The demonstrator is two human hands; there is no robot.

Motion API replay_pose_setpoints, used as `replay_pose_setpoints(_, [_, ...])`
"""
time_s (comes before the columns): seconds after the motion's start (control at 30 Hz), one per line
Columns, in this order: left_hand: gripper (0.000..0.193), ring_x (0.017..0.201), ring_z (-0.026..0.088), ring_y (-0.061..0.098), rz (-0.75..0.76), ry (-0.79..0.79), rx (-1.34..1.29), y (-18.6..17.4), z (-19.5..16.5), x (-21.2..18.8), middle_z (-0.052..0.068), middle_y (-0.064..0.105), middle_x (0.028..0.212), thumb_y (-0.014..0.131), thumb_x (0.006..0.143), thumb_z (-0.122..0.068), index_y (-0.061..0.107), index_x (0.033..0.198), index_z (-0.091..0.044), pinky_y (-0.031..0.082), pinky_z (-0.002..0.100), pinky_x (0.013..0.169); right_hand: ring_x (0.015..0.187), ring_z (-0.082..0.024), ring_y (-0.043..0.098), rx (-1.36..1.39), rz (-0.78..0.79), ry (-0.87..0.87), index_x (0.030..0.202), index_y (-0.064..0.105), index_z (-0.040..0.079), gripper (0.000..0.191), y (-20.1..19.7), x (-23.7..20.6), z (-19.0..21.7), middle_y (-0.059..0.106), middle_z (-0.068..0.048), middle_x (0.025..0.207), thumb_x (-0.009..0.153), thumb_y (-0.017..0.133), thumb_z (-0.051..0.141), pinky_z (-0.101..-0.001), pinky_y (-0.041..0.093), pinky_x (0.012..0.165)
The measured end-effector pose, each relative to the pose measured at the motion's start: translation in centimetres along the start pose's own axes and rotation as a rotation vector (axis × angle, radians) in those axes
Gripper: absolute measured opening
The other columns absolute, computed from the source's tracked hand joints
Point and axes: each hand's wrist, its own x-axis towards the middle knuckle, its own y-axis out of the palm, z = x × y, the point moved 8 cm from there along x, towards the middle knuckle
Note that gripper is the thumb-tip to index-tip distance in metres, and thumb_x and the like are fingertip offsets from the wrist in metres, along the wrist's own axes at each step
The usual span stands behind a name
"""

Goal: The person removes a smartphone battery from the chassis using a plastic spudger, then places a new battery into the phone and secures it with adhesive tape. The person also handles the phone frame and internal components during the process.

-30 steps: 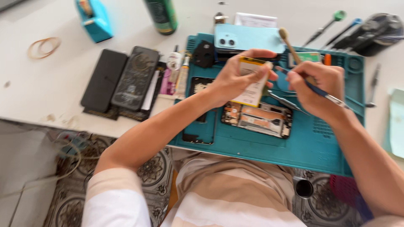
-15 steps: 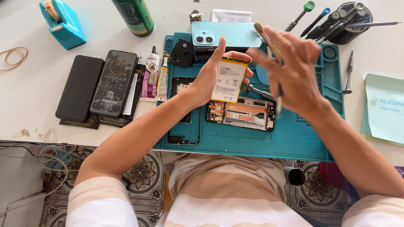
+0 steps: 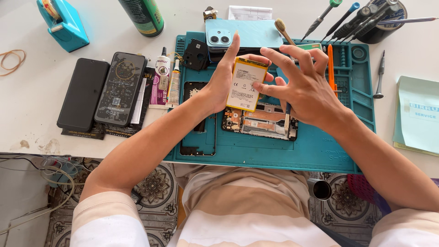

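My left hand [image 3: 222, 81] holds a yellow and white phone battery [image 3: 246, 84] by its left edge, lifted above an opened phone [image 3: 261, 121] that lies on the teal work mat [image 3: 320, 151]. My right hand [image 3: 304, 89] has its fingers spread. Its thumb and forefinger pinch the battery's right edge. A thin dark tool [image 3: 287, 118] is tucked under that hand and points down at the opened phone. A black phone frame [image 3: 198, 120] lies partly under my left forearm.
A light blue phone back [image 3: 249, 31] and a brush [image 3: 282, 28] lie at the mat's far edge. Two dark phones [image 3: 103, 90] and glue tubes [image 3: 168, 77] sit to the left. A cup of screwdrivers [image 3: 375, 20] stands at the far right, a pale green pad [image 3: 418, 114] beside it.
My right hand came off its work over the opened phone and moved onto the battery's right edge. My left hand has raised the battery a little higher.
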Motion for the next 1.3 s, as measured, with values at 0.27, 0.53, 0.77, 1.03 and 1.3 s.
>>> replay_pose_setpoints(0.27, [0.092,0.094,0.025,0.074,-0.022,0.001,0.015,-0.2,-0.6,-0.4,0.018,0.073,0.105,0.031,0.082,-0.086,0.065,0.122,-0.011,0.065,0.042,0.081,0.148,-0.029,0.034,-0.193,-0.019,-0.023,0.135,0.075,0.039,0.036,0.1,-0.5,0.2,0.043,-0.004,0.169,0.109,0.072,0.015,-0.0495,0.022,0.113])
replay_pose_setpoints(0.53, [0.088,0.096,0.019,0.072,-0.021,0.145,0.238,-0.8,-3.1,-1.0,0.016,0.070,0.106,0.033,0.086,-0.086,0.060,0.125,-0.012,0.064,0.038,0.084,0.155,-0.033,0.029,-0.427,0.037,0.007,0.156,0.058,0.050,0.069,2.0,-0.5,0.7,0.032,-0.003,0.177,0.104,0.072,0.007,-0.0542,0.022,0.114])
replay_pose_setpoints(0.77, [0.085,0.089,0.016,0.071,0.042,0.130,0.274,-0.5,-4.0,-1.4,0.012,0.067,0.101,0.029,0.086,-0.084,0.058,0.123,-0.012,0.067,0.035,0.077,0.157,-0.033,0.026,-0.495,0.041,0.012,0.159,0.054,0.056,0.076,2.6,0.0,0.7,0.032,-0.002,0.177,0.105,0.072,0.006,-0.0539,0.021,0.115])
replay_pose_setpoints(1.03, [0.079,0.082,0.014,0.068,0.026,0.144,0.260,-0.9,-4.1,-1.2,0.011,0.066,0.098,0.030,0.089,-0.081,0.058,0.121,-0.014,0.065,0.035,0.072,0.153,-0.038,0.029,-0.409,-0.008,-0.016,0.158,0.052,0.045,0.055,3.1,0.5,0.9,0.034,-0.007,0.168,0.111,0.069,0.022,-0.0575,0.023,0.111])
replay_pose_setpoints(1.3, [0.081,0.090,0.017,0.075,0.012,0.089,0.165,-1.0,-2.7,-1.4,0.012,0.070,0.102,0.030,0.086,-0.080,0.059,0.125,-0.015,0.067,0.036,0.078,0.156,-0.036,0.027,-0.485,0.065,0.012,0.159,0.054,0.049,0.068,3.9,1.1,1.6,0.031,-0.005,0.172,0.107,0.072,0.008,-0.0582,0.018,0.120])
